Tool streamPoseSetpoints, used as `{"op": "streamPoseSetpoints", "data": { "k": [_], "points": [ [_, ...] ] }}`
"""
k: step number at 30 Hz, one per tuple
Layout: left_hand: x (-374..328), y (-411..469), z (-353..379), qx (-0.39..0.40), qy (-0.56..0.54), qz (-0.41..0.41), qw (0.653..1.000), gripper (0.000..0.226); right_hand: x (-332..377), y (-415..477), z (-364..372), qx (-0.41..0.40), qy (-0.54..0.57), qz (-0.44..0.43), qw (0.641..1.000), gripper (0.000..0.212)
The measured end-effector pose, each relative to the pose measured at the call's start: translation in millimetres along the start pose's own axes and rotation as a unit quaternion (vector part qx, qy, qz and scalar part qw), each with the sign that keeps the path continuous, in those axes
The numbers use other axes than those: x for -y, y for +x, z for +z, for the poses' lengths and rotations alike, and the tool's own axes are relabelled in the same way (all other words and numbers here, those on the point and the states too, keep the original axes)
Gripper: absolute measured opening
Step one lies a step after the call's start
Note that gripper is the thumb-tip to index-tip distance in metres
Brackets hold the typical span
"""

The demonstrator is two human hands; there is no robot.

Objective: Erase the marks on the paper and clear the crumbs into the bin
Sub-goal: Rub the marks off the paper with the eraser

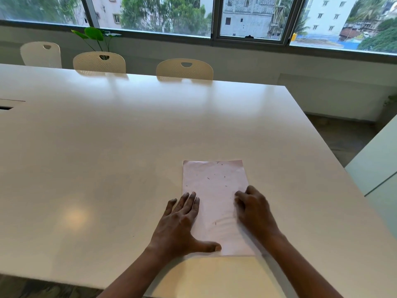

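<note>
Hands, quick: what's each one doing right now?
Left hand: open, flat on the paper, left edge.
Right hand: fingers curled at the paper's right edge, blurred; cannot tell.

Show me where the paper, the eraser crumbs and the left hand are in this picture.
paper point(214, 203): head view, bare middle of the sheet.
crumbs point(208, 178): head view, one dark speck on the sheet's far half.
left hand point(178, 222): head view, back of the hand.

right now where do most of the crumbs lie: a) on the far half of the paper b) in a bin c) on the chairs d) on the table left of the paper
a: the dark crumbs are scattered over the far half of the paper, beyond the left hand and right hand resting on its near half.
</note>
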State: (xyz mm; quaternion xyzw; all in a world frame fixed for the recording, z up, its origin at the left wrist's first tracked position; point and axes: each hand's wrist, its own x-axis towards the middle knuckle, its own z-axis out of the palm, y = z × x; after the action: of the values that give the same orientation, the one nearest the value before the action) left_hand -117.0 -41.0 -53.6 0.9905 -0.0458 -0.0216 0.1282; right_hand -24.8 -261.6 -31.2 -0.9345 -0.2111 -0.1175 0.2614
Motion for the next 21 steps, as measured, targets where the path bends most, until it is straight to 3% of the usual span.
{"op": "streamPoseSetpoints", "data": {
  "k": [5,7,11,17,21],
  "points": [
    [1,0,2,-0.003,0.009,0.005,1.000,0.141,52,-46,10,0.151,0.073,-0.158,0.973,0.019],
    [0,0,0,0.001,0.010,0.004,1.000,0.144,34,-29,6,0.117,0.050,-0.135,0.983,0.020],
    [-1,0,-2,0.001,0.002,0.002,1.000,0.148,-5,0,-4,0.006,-0.007,-0.002,1.000,0.017],
    [-1,1,0,-0.007,0.005,0.002,1.000,0.141,46,-42,6,0.146,0.059,-0.157,0.975,0.019],
    [-1,-1,-1,0.001,0.003,0.001,1.000,0.146,0,-7,-3,0.029,0.024,-0.041,0.998,0.016]
  ]
}}
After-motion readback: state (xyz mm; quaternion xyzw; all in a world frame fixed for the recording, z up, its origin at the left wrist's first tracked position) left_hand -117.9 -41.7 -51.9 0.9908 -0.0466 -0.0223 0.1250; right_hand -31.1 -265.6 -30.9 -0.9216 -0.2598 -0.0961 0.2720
